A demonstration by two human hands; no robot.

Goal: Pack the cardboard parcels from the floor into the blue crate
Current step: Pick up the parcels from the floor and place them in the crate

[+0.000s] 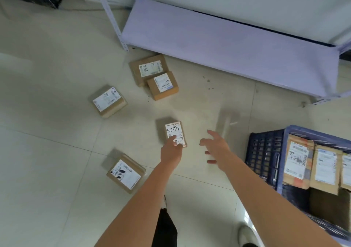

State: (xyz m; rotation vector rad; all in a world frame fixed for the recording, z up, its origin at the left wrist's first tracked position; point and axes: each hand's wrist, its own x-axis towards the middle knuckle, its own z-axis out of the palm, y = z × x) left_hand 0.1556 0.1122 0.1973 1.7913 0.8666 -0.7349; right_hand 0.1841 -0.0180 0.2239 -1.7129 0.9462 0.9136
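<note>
Left hand: the left hand (171, 149) at frame centre rests its fingers on the small parcel (175, 133); grip hidden, so whether it clasps it I cannot tell.
Right hand: the right hand (216, 148) hovers beside it, fingers spread, holding nothing.
Small parcel: brown cardboard block, white label with handwritten digits, on glossy pale floor tiles (57, 152).
Other parcels: four more boxy cardboard parcels (109, 102) scattered left and above centre.
Blue crate: the blue crate (266, 155), lattice-walled plastic at lower right, holds labelled parcels upright.

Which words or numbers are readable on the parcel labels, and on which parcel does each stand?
"98LL", handwritten, sideways: label of the parcel nearest the shelf.
"5288", handwritten: label of the parcel under the left hand.
All printed text and barcodes, also on the parcels in the blue crate: too small or blurred.
</note>
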